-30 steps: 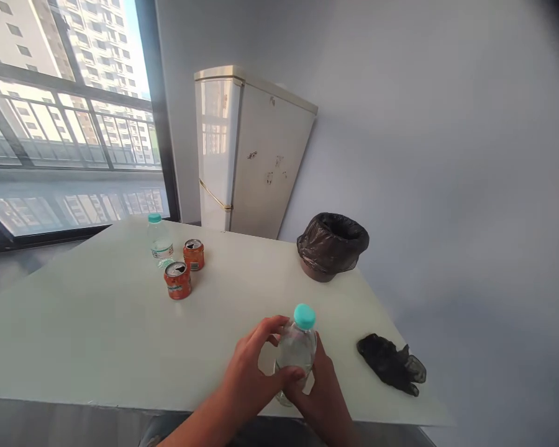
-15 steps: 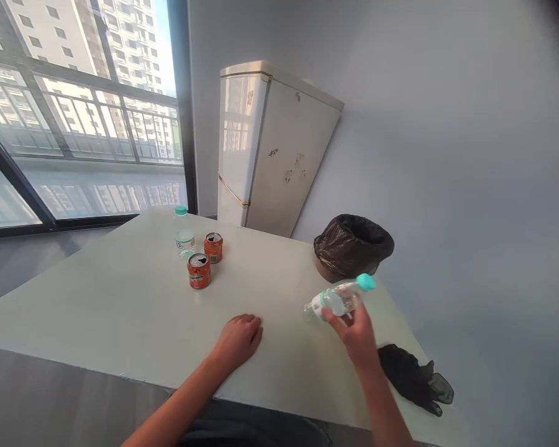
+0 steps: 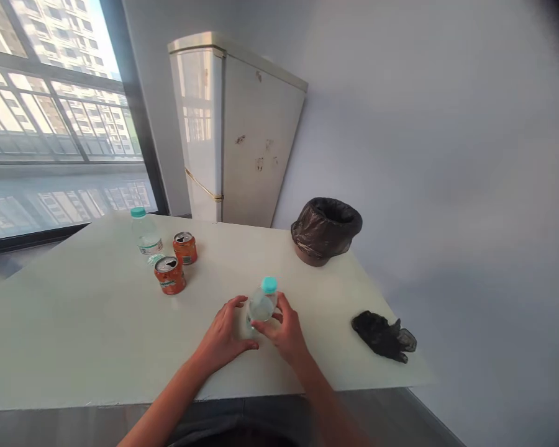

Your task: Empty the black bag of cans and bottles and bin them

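A small clear plastic bottle (image 3: 262,304) with a teal cap stands upright on the white table (image 3: 74,335) near its front edge. My right hand (image 3: 285,332) is wrapped round the bottle's right side. My left hand (image 3: 223,335) lies on the table just left of the bottle, with its thumb and fingers against the bottle's lower part.
Two opened orange cans (image 3: 170,274) (image 3: 185,248) and a second teal-capped bottle (image 3: 143,231) stand at the table's back left. A bin lined with a black bag (image 3: 327,228) sits at the back right. A crumpled black glove (image 3: 384,335) lies near the right edge. A white fridge (image 3: 228,130) stands behind.
My right hand brought the bottle back from the right, where it was tilted in the air, and set it upright in front of me. My left hand moved up against it.
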`<state>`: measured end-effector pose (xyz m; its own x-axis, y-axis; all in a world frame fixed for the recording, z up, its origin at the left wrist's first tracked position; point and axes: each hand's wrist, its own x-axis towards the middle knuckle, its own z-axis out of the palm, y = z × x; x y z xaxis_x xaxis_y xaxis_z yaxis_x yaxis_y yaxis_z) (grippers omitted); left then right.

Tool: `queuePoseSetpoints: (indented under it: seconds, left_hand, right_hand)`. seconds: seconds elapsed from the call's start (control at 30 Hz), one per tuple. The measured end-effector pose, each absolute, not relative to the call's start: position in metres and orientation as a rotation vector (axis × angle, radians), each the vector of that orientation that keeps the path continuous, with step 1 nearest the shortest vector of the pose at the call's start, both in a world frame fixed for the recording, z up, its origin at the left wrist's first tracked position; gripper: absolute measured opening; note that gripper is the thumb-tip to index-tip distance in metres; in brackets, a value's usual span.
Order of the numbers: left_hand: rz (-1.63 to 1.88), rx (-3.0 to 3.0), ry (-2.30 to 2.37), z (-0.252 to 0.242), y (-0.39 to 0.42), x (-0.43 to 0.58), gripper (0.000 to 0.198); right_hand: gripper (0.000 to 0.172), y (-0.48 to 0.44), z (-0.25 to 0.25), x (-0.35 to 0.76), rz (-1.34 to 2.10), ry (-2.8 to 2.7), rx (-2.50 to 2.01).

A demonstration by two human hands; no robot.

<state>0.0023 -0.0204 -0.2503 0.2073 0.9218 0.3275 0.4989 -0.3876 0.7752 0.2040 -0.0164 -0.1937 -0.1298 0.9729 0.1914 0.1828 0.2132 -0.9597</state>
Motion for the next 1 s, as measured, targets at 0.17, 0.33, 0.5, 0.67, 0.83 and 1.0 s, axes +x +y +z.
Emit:
queuePoseSetpoints:
  seconds: [0.17, 0.33, 0.5, 0.67, 0.83, 1.0]
  left_hand:
    - [1.132, 1.889, 1.345, -0.259, -0.020, -0.001, 0.064]
    - [1.081, 1.792, 1.602, -0.252, -0.020, 0.001, 0.063]
    - [1.031, 1.808, 1.565, -0.252, -0.019, 0.004, 0.057]
    - [1.074, 1.798, 1.571, -0.256, -0.023, 0.005, 0.063]
    - [1.064, 1.778, 1.543, -0.245, -0.027, 0.005, 0.061]
    - [1.012, 1.749, 1.526, -0.241, -0.028, 0.005, 0.064]
  right_hand:
    - [0.072, -0.020, -0.182, 0.190, 1.010, -1.953, -1.019]
    - [0.059, 0.017, -0.114, 0.274, 0.063, -2.072, -1.169]
    - [0.059, 0.096, -0.065, 0.377, -0.560, -1.885, -1.350]
    - [0.039, 0.150, -0.069, 0.404, -0.650, -2.079, -1.406]
    - [0.038, 0.162, -0.076, 0.379, -0.526, -2.151, -1.337]
    - [0.037, 0.125, -0.080, 0.326, -0.377, -2.178, -1.256]
